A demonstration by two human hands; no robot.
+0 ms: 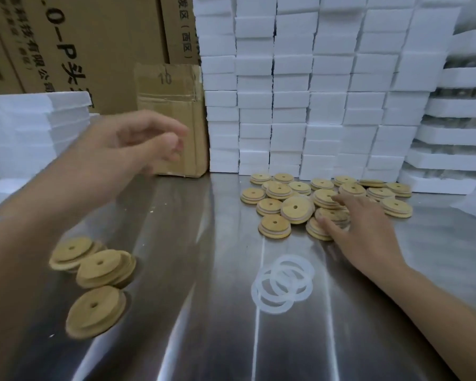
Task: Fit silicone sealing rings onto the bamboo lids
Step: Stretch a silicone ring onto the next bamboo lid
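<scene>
Near bamboo lids (95, 312); left grip (132, 143) slack, empty; right grip (363, 226) spread on lid pile (294, 207).

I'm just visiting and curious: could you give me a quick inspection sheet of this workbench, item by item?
Surface: shiny metal table, streaked with reflections, with a few white specks.
Job's things: pile of bamboo lids at the back right; smaller group of lids near the left edge; silicone rings lying overlapped in the middle.
Clutter: small cardboard box standing at the back.
Hands: left hand raised above the table, blurred, fingers loosely curled, nothing seen in it; right hand resting with straight fingers on the pile.
Cables: nothing seen.
Surroundings: stacked white foam blocks behind; large cartons at the back left; foam sheets at the left.
</scene>
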